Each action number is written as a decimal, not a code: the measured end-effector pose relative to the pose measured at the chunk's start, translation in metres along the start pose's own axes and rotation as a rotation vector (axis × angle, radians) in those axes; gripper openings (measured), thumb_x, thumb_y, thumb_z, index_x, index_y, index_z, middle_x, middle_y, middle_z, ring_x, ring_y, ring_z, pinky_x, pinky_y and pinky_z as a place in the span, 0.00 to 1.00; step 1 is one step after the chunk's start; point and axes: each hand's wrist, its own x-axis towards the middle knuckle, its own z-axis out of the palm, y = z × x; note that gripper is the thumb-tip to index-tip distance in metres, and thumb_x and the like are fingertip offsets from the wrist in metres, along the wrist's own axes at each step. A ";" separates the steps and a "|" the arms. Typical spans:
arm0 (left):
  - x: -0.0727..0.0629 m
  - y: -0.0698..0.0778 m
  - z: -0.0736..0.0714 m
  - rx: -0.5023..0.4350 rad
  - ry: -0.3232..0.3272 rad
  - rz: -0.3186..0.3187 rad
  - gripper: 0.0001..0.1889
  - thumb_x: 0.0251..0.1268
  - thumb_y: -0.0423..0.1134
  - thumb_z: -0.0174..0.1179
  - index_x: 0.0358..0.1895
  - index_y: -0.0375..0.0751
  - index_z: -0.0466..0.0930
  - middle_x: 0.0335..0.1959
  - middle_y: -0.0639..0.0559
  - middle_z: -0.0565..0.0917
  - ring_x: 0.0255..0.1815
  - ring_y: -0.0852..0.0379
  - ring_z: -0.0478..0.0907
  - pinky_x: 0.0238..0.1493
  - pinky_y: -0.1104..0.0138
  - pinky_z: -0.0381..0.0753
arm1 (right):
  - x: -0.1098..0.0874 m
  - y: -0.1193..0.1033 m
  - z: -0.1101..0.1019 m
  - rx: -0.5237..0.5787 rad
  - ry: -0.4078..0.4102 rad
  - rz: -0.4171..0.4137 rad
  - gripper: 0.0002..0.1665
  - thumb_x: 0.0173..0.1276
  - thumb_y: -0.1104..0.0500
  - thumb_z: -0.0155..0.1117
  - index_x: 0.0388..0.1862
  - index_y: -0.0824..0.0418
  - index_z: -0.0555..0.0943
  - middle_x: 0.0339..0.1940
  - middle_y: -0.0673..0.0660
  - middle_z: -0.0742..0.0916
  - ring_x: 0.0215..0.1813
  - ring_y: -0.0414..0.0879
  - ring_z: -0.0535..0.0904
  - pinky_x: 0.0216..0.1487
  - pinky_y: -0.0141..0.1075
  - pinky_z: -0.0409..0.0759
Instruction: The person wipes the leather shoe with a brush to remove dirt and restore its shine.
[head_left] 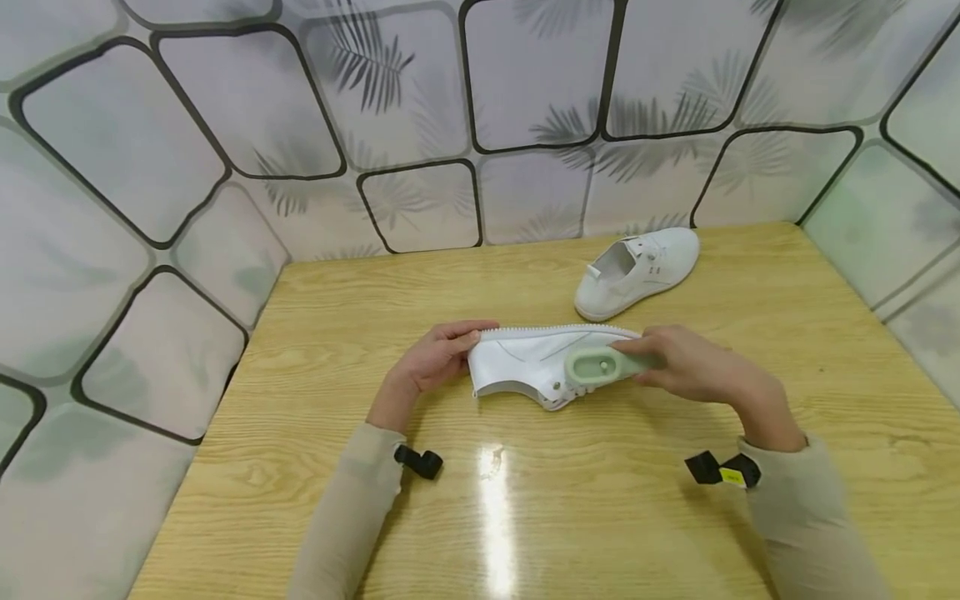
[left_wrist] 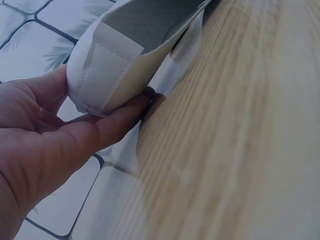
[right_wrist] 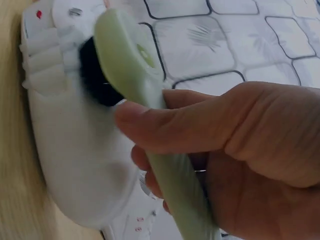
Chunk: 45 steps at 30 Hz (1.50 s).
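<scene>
Beige sleeves [head_left: 348,504] — left grip [head_left: 437,357] holds white shoe [head_left: 517,360], right grip [head_left: 690,364] green brush [head_left: 596,367].

table [head_left: 300,400]: wood-grain top, glossy light streak | on it: white shoe [head_left: 658,262], upright, far side

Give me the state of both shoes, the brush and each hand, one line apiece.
Near shoe: tipped on its side, opening toward the person, held at the heel.
Far shoe: upright on the table, not held.
Brush: held, dark bristles toward the near shoe's upper.
Left hand: gripping the near shoe's heel.
Right hand: gripping the brush.
</scene>
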 end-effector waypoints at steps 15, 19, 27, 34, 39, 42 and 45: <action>0.003 0.002 -0.001 0.008 -0.016 0.011 0.22 0.81 0.34 0.42 0.72 0.32 0.65 0.70 0.34 0.69 0.55 0.53 0.78 0.48 0.64 0.80 | -0.003 0.001 -0.005 -0.025 0.027 0.064 0.29 0.63 0.66 0.70 0.64 0.65 0.78 0.36 0.52 0.81 0.35 0.44 0.71 0.36 0.38 0.71; 0.004 0.002 -0.001 0.013 -0.011 0.009 0.22 0.81 0.34 0.42 0.72 0.33 0.65 0.70 0.35 0.69 0.53 0.53 0.78 0.47 0.63 0.81 | 0.001 -0.001 0.000 -0.035 0.090 0.069 0.31 0.65 0.66 0.68 0.67 0.63 0.75 0.36 0.54 0.80 0.34 0.45 0.70 0.35 0.38 0.70; 0.002 0.002 0.000 0.011 -0.029 0.000 0.22 0.81 0.34 0.42 0.72 0.33 0.65 0.70 0.35 0.69 0.54 0.53 0.78 0.48 0.63 0.80 | 0.003 -0.004 0.007 -0.036 0.059 0.019 0.30 0.63 0.67 0.70 0.65 0.63 0.78 0.34 0.51 0.80 0.34 0.44 0.71 0.36 0.38 0.70; 0.000 0.002 -0.001 0.001 -0.016 -0.002 0.22 0.81 0.33 0.42 0.72 0.31 0.64 0.70 0.34 0.69 0.53 0.53 0.78 0.47 0.63 0.80 | 0.012 -0.008 0.013 -0.008 0.078 -0.008 0.31 0.66 0.65 0.68 0.69 0.62 0.75 0.38 0.54 0.82 0.37 0.45 0.72 0.38 0.40 0.71; 0.001 0.001 -0.001 0.004 -0.051 0.000 0.23 0.81 0.34 0.42 0.73 0.32 0.63 0.71 0.33 0.68 0.56 0.53 0.77 0.49 0.63 0.80 | 0.006 -0.007 0.008 0.016 0.057 0.018 0.30 0.64 0.68 0.68 0.66 0.64 0.77 0.35 0.53 0.80 0.36 0.44 0.71 0.36 0.38 0.70; 0.002 0.001 -0.001 0.002 -0.054 -0.005 0.23 0.81 0.35 0.42 0.73 0.32 0.63 0.71 0.34 0.68 0.56 0.53 0.77 0.49 0.63 0.80 | 0.006 -0.006 0.008 -0.009 0.108 0.045 0.31 0.65 0.68 0.68 0.68 0.64 0.75 0.37 0.55 0.81 0.36 0.46 0.71 0.36 0.39 0.71; 0.000 0.001 -0.002 0.001 -0.033 -0.010 0.22 0.81 0.34 0.42 0.73 0.32 0.63 0.70 0.34 0.68 0.55 0.53 0.77 0.48 0.64 0.80 | 0.012 -0.009 0.012 -0.024 0.124 0.010 0.32 0.66 0.65 0.67 0.69 0.62 0.74 0.38 0.56 0.80 0.36 0.46 0.72 0.37 0.40 0.71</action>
